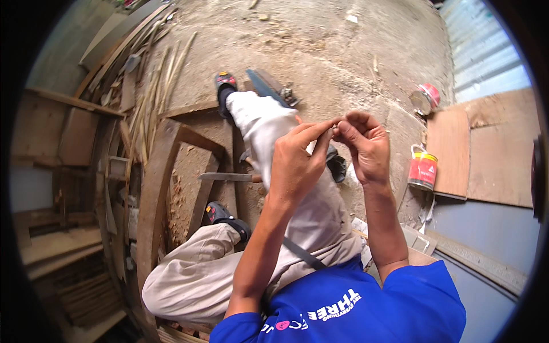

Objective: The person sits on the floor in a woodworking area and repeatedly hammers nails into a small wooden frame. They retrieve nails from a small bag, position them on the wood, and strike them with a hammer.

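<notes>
In front of my chest both hands meet at the fingertips. My left hand (pixel 298 163) is closed, its thumb and forefinger pinched together. My right hand (pixel 367 147) is curled, with its thumb and fingers pinched against the left fingertips. Whatever tiny thing lies between them is too small to make out. Under the hands stretches my leg in beige trousers (pixel 263 123). A long knife (pixel 224 177) with a wooden handle lies left of my left hand, across the timber. Behind the hands is a crumpled black thing (pixel 336 164).
A dark wooden frame (pixel 162 171) stands at my left, by several wood strips (pixel 166 80). A long blue thing (pixel 264 88) lies near my far foot. On the right are a red can (pixel 422 170), a second can (pixel 424 100) and plywood boards (pixel 486 148).
</notes>
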The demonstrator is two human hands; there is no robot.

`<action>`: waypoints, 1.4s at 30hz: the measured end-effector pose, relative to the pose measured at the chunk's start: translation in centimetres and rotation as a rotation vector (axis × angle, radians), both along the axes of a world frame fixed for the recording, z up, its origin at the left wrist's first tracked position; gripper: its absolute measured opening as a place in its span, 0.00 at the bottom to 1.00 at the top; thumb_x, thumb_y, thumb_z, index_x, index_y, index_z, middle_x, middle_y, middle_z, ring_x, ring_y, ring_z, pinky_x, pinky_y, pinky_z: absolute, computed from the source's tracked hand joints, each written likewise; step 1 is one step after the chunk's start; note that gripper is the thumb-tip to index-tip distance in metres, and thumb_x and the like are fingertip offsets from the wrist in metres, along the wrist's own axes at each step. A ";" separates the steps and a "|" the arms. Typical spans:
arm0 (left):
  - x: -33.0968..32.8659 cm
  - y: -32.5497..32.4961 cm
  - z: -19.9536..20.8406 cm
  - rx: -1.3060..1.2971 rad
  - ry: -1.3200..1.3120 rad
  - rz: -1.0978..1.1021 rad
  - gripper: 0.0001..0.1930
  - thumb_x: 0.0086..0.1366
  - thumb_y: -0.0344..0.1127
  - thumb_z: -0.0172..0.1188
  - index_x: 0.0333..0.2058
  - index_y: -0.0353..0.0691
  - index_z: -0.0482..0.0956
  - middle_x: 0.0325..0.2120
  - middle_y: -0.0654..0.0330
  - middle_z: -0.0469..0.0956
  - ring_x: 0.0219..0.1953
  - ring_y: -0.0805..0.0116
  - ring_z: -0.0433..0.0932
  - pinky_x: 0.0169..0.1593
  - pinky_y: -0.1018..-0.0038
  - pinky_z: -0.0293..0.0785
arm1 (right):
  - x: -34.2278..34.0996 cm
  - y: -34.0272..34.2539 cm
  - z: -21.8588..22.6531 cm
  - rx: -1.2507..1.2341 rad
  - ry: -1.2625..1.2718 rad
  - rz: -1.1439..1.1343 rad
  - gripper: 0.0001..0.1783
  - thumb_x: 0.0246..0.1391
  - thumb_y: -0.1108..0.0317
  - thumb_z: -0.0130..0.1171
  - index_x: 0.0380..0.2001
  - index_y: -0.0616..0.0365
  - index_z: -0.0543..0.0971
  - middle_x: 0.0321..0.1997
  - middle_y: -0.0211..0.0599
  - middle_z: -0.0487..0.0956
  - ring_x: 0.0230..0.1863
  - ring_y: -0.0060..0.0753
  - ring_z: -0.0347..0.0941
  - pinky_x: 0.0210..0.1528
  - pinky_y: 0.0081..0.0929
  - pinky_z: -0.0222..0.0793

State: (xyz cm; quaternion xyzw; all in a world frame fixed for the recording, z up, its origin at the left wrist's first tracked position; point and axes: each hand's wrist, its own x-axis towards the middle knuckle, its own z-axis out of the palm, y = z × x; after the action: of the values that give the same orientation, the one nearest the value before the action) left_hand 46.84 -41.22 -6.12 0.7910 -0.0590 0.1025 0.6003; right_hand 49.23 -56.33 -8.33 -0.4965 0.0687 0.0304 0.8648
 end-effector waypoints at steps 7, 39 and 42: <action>-2.2 10.4 0.0 -0.076 0.162 0.207 0.14 0.64 0.26 0.66 0.49 0.36 0.84 0.38 0.59 0.85 0.38 0.77 0.80 0.41 0.81 0.75 | 2.3 9.5 -3.0 0.100 -0.173 0.324 0.15 0.60 0.66 0.67 0.45 0.64 0.79 0.45 0.40 0.84 0.42 0.25 0.80 0.46 0.23 0.77; 1.8 29.8 -4.3 0.167 0.021 0.614 0.10 0.60 0.36 0.71 0.36 0.35 0.88 0.26 0.62 0.86 0.27 0.78 0.80 0.32 0.78 0.74 | -2.1 15.9 -35.4 -1.588 -0.113 1.039 0.21 0.50 0.66 0.70 0.41 0.68 0.74 0.42 0.64 0.81 0.47 0.62 0.80 0.47 0.51 0.77; 1.9 30.1 -4.3 0.136 0.007 0.628 0.10 0.60 0.36 0.71 0.37 0.35 0.87 0.28 0.60 0.86 0.28 0.76 0.82 0.34 0.77 0.76 | -1.8 16.1 -34.9 -1.485 -0.091 1.052 0.23 0.49 0.65 0.69 0.41 0.69 0.73 0.41 0.66 0.81 0.46 0.65 0.79 0.47 0.52 0.76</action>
State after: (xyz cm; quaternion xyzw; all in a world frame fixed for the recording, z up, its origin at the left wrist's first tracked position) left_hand 48.77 -11.14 -10.42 0.8093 0.1833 0.2757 0.4853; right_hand 47.42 -40.25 -43.24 -0.8938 -0.1989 0.3494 0.1989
